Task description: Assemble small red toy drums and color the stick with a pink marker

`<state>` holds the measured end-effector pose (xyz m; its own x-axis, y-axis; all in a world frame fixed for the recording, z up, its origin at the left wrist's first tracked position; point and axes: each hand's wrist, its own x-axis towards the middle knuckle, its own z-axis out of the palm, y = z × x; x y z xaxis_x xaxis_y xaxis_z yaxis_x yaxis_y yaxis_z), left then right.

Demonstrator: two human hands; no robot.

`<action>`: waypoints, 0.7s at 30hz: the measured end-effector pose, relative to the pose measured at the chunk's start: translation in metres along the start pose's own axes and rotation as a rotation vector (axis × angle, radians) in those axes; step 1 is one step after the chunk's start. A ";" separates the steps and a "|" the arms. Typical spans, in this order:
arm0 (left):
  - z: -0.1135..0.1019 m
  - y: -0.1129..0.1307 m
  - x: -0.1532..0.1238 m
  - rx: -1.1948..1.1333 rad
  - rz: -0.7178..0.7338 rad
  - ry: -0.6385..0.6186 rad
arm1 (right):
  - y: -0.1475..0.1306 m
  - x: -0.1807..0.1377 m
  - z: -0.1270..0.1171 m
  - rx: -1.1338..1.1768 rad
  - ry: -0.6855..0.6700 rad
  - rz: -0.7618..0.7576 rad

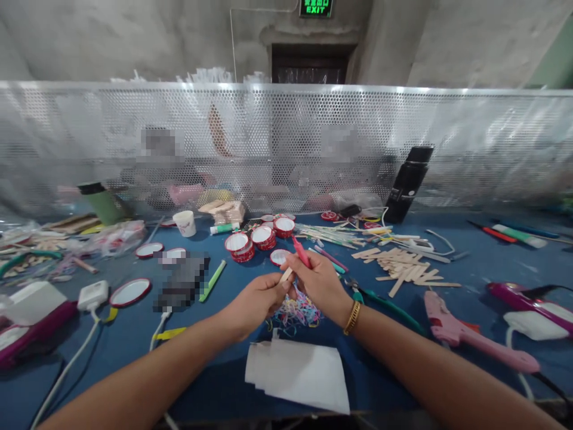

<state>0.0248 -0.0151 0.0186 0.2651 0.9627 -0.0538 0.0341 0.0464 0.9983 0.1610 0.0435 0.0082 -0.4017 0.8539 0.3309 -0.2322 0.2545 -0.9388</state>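
Observation:
My left hand is closed on a small wooden craft stick, pinched at the fingertips. Close against it, my right hand grips a pinkish-red pen-like tool, its narrow end pointing up and away. The fingers of both hands meet around the stick, so the contact between tool and wood is hidden. Beneath the hands lies a tangle of colourful thin strands. Nearer to me is a stack of white paper sheets. Round red-rimmed tins stand just beyond the hands.
Loose craft sticks lie right of my hands, near green-handled pliers and a pink glue gun. Leftward are a blurred dark device on a cable and a green marker. A black bottle stands by the perforated metal screen.

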 end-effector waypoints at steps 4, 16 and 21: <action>0.002 -0.001 0.000 0.007 0.014 0.008 | -0.001 -0.002 0.003 0.005 0.054 0.043; -0.003 -0.003 -0.001 0.157 0.078 0.114 | -0.011 -0.005 -0.003 -0.160 0.139 -0.058; 0.001 -0.002 -0.003 0.149 0.079 0.056 | -0.017 -0.008 -0.003 -0.184 0.119 -0.045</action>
<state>0.0243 -0.0187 0.0163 0.2191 0.9753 0.0299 0.1590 -0.0659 0.9851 0.1709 0.0341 0.0210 -0.2845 0.8845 0.3698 -0.0782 0.3630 -0.9285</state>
